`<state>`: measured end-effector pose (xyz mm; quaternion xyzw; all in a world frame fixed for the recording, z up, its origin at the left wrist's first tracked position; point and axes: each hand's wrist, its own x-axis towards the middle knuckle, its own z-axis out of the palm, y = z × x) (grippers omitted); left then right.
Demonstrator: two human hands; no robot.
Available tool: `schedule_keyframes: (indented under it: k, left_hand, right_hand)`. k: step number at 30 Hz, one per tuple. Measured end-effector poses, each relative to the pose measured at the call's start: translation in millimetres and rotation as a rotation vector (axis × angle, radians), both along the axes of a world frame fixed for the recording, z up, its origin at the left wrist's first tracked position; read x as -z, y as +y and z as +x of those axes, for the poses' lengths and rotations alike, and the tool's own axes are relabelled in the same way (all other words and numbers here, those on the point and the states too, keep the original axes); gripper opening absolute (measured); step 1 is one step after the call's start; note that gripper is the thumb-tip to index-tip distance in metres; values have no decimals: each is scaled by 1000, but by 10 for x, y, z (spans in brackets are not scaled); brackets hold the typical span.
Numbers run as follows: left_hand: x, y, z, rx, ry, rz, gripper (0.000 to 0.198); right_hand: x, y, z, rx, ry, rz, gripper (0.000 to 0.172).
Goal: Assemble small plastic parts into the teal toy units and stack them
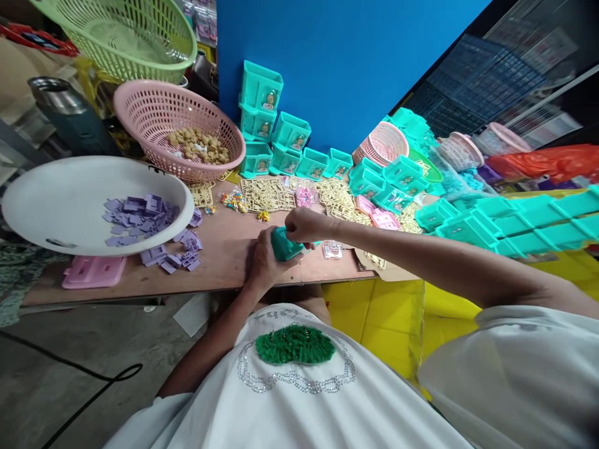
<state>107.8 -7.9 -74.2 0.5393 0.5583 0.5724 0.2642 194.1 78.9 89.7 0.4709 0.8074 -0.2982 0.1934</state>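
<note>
Close to the table's front edge, my left hand (266, 260) is wrapped around a turquoise plastic box (284, 245) and holds it against the tabletop. From the right, my right hand (306, 226) reaches over the box, its fingers curled into a fist at the box's upper side. Whether something small sits inside those fingers is hidden. A small clear sticker sheet (332, 249) lies just right of the hands. Beyond them are a small yellow piece (263, 216), a bag of pink pieces (306, 194) and cream plastic part frames (267, 194).
On the left, a white bowl (37, 206) of purple parts stands above a pink plate (93, 272). Behind it, a pink basket (135, 118) holds tan pieces. Stacked turquoise boxes (262, 87) line the blue panel (337, 62), and more boxes (472, 227) fill the right.
</note>
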Motion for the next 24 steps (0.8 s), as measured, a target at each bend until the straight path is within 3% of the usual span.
schedule_keyframes:
  k: [11, 17, 20, 22, 24]
  left_hand:
    - [35, 0, 20, -22, 80, 73, 81]
    - [71, 20, 18, -41, 133, 116, 80]
    - [71, 29, 12, -36, 141, 136, 81]
    - [61, 26, 15, -48, 148, 152, 81]
    - [44, 16, 20, -61, 153, 147, 81]
  right_hand:
    - [-42, -20, -41, -136, -188, 73, 24]
    - [-13, -134, -126, -489, -385, 351, 23]
    - [39, -176, -154, -642, -426, 413, 22]
    - [59, -146, -157, -645, -411, 419, 20]
    - [51, -63, -136, -562, -364, 390, 19]
